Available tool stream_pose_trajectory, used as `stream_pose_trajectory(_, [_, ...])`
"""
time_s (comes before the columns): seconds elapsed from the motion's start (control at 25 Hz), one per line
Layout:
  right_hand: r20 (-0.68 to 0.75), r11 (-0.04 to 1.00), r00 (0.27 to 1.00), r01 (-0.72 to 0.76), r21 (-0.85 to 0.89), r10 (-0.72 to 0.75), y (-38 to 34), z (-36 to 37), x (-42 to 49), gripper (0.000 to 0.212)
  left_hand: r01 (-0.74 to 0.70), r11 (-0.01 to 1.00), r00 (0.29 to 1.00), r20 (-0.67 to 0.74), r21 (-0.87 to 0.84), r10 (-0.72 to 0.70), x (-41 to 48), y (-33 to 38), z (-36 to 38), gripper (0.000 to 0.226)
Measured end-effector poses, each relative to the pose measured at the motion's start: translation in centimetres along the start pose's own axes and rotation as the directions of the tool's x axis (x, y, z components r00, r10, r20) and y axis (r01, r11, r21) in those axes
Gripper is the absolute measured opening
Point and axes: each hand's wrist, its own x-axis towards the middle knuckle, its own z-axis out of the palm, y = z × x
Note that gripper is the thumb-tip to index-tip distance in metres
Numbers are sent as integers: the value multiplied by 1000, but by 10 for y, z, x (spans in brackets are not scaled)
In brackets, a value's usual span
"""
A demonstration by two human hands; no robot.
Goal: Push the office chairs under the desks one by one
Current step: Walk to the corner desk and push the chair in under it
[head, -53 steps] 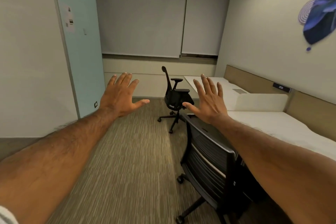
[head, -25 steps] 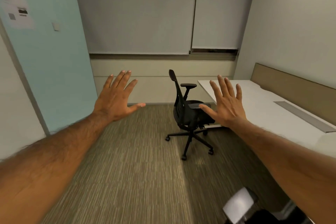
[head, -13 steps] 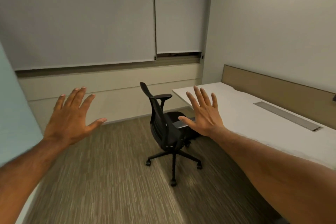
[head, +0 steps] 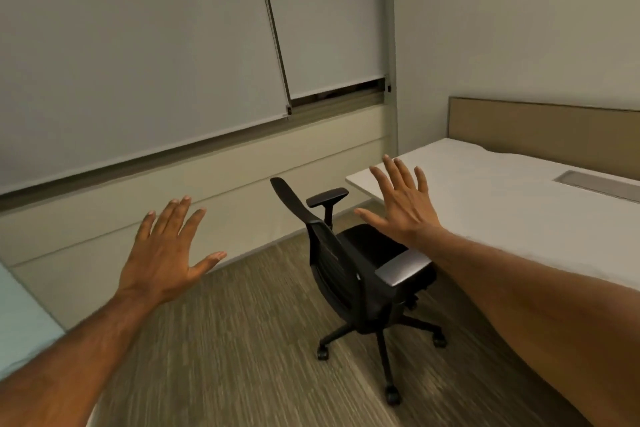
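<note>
Reaching forward, left hand [head: 166, 253], right hand [head: 401, 208] (fingers splayed), empty

No legible text, label, brand, number or sign on anything in view

two pale grey roller blinds [head: 138, 55] drawn down across far window | cream wall panel [head: 207, 191] below them | striped olive-brown carpet [head: 225, 357] on floor | tan wooden backboard [head: 540, 132] against plain off-white right wall [head: 519, 17] | pale blue panel [head: 20, 315] at left edge
</note>
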Motion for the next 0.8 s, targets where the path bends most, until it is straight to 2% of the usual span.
stream_pose_trajectory(0.12, [12,1000,1000,-26,-2,26,8,32,66,100,-52,997,998,-35,52,54,72,-23,30,101])
stream_pose_trajectory(0.24, [14,998,998,-59,-16,59,13,58,118,100,-71,997,996,-50,2,71,145,-43,64,101])
stream_pose_trajectory(0.4, [-21,979,979,-202,-5,202,26,98,162,97,-161,985,986,-61,-64,158,237,-61,130,103])
stream_pose_trajectory(0.64, [-44,902,908,-419,-105,417,19,152,194,95,-398,905,917,-42,-149,396,353,-74,242,103])
stream_pose_trajectory(0.8, [22,821,828,-550,-153,560,-16,189,206,91,-476,843,871,-1,-251,492,403,-79,294,101])
